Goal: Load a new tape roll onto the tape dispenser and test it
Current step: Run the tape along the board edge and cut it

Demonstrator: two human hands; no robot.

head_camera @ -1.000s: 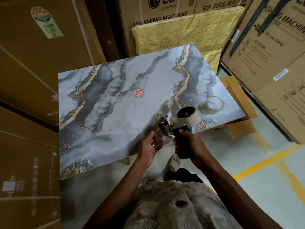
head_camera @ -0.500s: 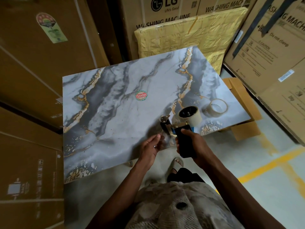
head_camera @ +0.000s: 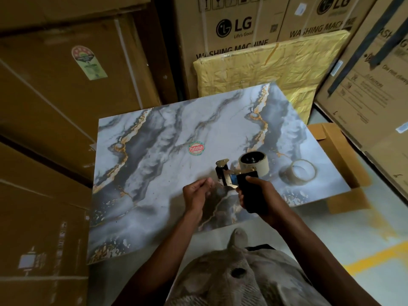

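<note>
My right hand [head_camera: 262,199] grips the black handle of the tape dispenser [head_camera: 234,180], which it holds just above the marble-patterned table [head_camera: 154,173]. A beige tape roll [head_camera: 254,162] sits on the dispenser's wheel. My left hand [head_camera: 196,193] is just left of the dispenser's blade end, thumb against curled fingertips, pinching what looks like the clear tape end. The strip itself is hard to make out. A second, nearly used-up tape roll [head_camera: 302,172] lies flat on the table to the right.
A round red-green sticker [head_camera: 196,148] marks the table's middle. Large cardboard cartons [head_camera: 234,25] and a yellow wrapped panel [head_camera: 271,69] crowd the far side. An open flat box [head_camera: 340,151] lies right of the table. Yellow floor line [head_camera: 375,257] at right.
My left hand has drawn slightly leftward away from the dispenser's blade end. My right hand keeps its grip on the handle. The view has shifted a little.
</note>
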